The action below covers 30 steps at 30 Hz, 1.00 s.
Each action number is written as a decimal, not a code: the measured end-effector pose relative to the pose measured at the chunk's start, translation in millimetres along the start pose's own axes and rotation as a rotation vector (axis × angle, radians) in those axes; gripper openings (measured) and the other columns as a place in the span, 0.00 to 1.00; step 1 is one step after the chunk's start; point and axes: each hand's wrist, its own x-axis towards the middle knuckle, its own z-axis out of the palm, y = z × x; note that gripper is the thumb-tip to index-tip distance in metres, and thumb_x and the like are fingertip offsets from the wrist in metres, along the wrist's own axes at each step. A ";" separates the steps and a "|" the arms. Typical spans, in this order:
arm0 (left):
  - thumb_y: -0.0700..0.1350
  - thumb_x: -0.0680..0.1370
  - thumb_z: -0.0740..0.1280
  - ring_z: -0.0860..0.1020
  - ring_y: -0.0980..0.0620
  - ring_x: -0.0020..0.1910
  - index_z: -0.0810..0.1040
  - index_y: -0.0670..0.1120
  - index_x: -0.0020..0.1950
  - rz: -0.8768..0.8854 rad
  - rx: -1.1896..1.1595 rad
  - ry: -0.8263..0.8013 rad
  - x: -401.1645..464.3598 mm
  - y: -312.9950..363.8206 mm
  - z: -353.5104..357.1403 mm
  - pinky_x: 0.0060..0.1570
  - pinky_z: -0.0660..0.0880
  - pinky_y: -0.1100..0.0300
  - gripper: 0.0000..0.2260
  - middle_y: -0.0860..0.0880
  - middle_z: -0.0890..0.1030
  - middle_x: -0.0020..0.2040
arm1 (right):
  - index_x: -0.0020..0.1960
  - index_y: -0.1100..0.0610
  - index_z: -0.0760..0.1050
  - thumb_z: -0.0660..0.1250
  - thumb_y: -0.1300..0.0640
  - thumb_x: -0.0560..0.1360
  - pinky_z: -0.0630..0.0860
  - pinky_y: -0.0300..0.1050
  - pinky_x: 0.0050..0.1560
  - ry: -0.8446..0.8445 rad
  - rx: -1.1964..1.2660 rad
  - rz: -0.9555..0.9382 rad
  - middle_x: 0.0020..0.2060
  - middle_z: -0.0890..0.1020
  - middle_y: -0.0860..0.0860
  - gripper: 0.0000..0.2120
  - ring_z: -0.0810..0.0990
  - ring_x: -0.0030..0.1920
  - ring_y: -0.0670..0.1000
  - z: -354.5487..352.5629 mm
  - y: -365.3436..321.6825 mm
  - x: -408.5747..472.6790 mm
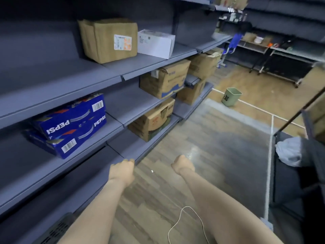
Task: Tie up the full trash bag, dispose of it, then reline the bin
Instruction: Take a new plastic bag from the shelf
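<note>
A small green bin (pixel 231 96) stands on the wooden floor far ahead, past the end of the shelving, and shows no liner. My left hand (pixel 123 169) and my right hand (pixel 182 165) are stretched forward low over the floor, both curled into loose fists with nothing in them. A whitish plastic bag (pixel 288 153) lies on a dark cart at the right edge.
Grey shelving (pixel 58 85) runs along the left with cardboard boxes (pixel 109 39) and blue Pepsi cartons (pixel 70 124). A dark cart (pixel 292 187) stands at the right. A thin white cable (pixel 186 221) hangs near my arms. Tables and a blue chair stand at the back.
</note>
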 end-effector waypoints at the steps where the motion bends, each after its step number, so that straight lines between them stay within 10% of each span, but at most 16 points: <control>1: 0.44 0.80 0.58 0.78 0.45 0.57 0.69 0.44 0.60 0.033 0.001 0.001 5.0 8.1 -6.8 0.55 0.71 0.54 0.10 0.46 0.75 0.60 | 0.63 0.60 0.73 0.63 0.53 0.76 0.74 0.46 0.60 0.017 0.011 0.014 0.62 0.77 0.57 0.19 0.76 0.63 0.57 -8.9 5.4 0.5; 30: 0.43 0.80 0.59 0.62 0.44 0.72 0.64 0.44 0.71 0.717 0.302 0.232 234.8 386.4 -183.5 0.71 0.58 0.46 0.19 0.44 0.68 0.69 | 0.53 0.60 0.74 0.58 0.64 0.74 0.71 0.42 0.43 0.480 0.135 0.506 0.54 0.80 0.57 0.10 0.79 0.54 0.58 -307.7 282.0 159.2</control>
